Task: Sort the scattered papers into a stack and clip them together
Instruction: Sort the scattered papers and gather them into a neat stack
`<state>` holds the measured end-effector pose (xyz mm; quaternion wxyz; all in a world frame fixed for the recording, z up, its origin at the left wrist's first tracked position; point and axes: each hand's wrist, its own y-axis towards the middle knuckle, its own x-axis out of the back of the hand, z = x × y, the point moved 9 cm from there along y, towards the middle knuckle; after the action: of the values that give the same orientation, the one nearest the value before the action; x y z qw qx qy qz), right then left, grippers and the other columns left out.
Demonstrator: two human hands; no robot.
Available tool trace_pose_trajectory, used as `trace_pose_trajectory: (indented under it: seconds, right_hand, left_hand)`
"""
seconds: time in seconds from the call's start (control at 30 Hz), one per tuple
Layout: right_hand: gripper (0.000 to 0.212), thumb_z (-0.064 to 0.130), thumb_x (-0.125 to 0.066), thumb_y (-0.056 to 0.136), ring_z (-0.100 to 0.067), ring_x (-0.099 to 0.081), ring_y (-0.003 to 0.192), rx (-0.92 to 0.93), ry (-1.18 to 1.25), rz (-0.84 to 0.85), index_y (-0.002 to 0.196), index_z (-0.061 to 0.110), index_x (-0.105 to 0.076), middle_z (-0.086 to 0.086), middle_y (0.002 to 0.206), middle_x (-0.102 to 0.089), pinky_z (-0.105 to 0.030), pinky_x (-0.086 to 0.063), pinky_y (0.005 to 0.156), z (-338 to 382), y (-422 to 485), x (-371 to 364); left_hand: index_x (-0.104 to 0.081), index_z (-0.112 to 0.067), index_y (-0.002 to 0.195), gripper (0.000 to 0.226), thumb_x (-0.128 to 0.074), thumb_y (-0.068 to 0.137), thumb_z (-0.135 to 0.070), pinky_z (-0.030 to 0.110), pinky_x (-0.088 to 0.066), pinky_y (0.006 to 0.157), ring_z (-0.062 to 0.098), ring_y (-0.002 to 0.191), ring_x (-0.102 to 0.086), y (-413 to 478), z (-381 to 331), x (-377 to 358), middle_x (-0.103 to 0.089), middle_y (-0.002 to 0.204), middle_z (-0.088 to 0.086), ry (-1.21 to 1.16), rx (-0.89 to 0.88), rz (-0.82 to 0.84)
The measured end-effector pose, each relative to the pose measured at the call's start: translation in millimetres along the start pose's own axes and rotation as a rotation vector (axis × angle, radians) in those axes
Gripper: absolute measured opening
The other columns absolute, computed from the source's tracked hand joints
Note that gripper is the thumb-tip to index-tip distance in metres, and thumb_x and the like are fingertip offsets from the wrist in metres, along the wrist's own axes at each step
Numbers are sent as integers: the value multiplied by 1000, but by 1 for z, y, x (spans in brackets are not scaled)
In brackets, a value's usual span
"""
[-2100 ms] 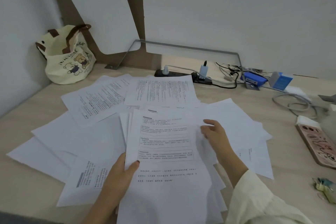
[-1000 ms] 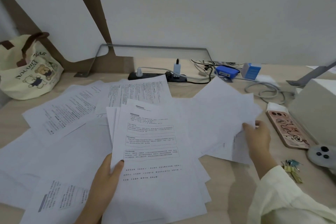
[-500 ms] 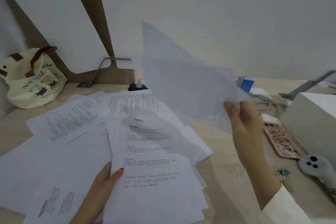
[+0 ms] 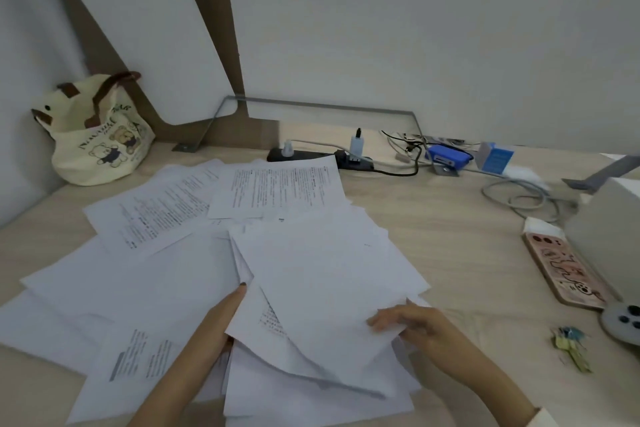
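– White paper all over the pale wood desk (image 4: 450, 236), seen from the head view. Where do the scattered papers (image 4: 156, 215) lie?

– Fanned across the left and middle of the desk. Two printed pages sit at the far side and blank ones overlap nearer the left edge. One printed page lies close to the near edge.

– And the stack (image 4: 311, 399)?

– Near middle, loosely squared, with its edges stepped rather than flush.

– What is the left hand (image 4: 221, 319) doing?

– It grasps the stack at its left edge. The thumb lies along the top, and the other fingers are hidden under the sheets.

– The right hand (image 4: 415, 326)?

– It pinches the near right corner of some blank sheets (image 4: 329, 288). These lie tilted over the stack with their near edge curling up off it. The fingers are blurred.

– Anything to clip with?

– A small green-and-blue cluster (image 4: 569, 347) lies on the desk, right of the right hand and apart from it. It is too small to tell what it is.

– The rest?

– A cream tote bag (image 4: 100, 146) printed with bears stands in the far left corner. A black power strip (image 4: 311, 154) lies just beyond the far papers. A blue box (image 4: 448, 156) sits among cables to its right. A phone (image 4: 564, 274) in a pink case lies on the right, just beside a white box (image 4: 609, 229).
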<state>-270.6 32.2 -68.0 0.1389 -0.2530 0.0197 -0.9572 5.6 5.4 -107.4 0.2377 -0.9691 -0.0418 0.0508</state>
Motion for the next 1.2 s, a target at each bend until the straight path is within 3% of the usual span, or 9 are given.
trace_pose_trajectory:
  seconds: [0.07,0.13,0.23,0.33,0.4,0.67,0.83,1.1,1.2]
  right_hand:
    - [35,-6,-44,91,3,-63,92,-32,-47,-69,87,16,-72,7,94,-73,-7,-42,78,-5,4,10]
    - [21,9,-48,94,-7,-60,74,-54,-71,-250,82,15,-64,1,82,-67,-16,-41,66,-6,6,32]
    - [19,7,-48,94,-20,-50,62,-22,52,-602,80,7,-61,-10,70,-59,-31,-38,60,1,-5,74]
    - [21,10,-46,95,-25,-61,81,33,324,-796,98,14,-66,-10,93,-67,-43,-48,74,11,-21,97]
    - [22,10,-43,95,-21,-61,91,-4,529,-849,106,13,-63,-3,103,-66,-37,-50,76,4,-26,100]
    - [36,2,-39,96,-25,-58,109,-254,914,-853,130,7,-49,-8,130,-57,-33,-51,87,-45,-35,72]
    - [22,3,-42,94,-22,-68,75,-320,939,-690,110,5,-57,-6,98,-68,-22,-55,47,-42,-36,34]
    - [22,-4,-44,89,-23,-70,70,-353,749,-411,99,-2,-64,-12,84,-75,-28,-56,54,-35,-19,11]
    - [23,0,-47,86,-22,-67,74,-394,692,-267,103,2,-63,-11,91,-73,-26,-53,58,-35,-15,18]
  left_hand:
    - [-48,-5,132,43,-47,95,-26,41,-44,99,32,121,-52,0,-2,-2,-55,132,15,76,-37,37]
    - [-57,-7,123,31,-51,93,-17,43,-47,95,32,107,-61,1,0,0,-65,116,14,154,-50,58]
    - [-57,-6,121,30,-53,92,-10,45,-48,95,31,103,-63,1,3,1,-67,112,13,190,-57,76]
    - [-57,-7,121,29,-53,92,-10,47,-46,98,30,104,-62,2,4,2,-66,114,12,206,-47,79]
    - [-57,-9,120,29,-53,92,-11,47,-46,98,29,104,-62,4,6,3,-66,114,11,224,-53,75]
    - [-58,-17,112,26,-58,87,-11,46,-46,96,27,102,-62,5,6,2,-66,110,7,195,-80,77]
    - [-53,-12,123,31,-48,93,-8,44,-46,95,27,103,-60,5,7,8,-64,111,8,175,-104,11]
    - [-55,-12,116,25,-46,93,-6,44,-46,93,28,103,-60,-4,5,12,-64,114,11,121,-116,10]
    - [-56,-13,114,25,-50,91,-5,36,-49,78,26,97,-62,-6,-3,15,-66,108,8,106,-111,60]
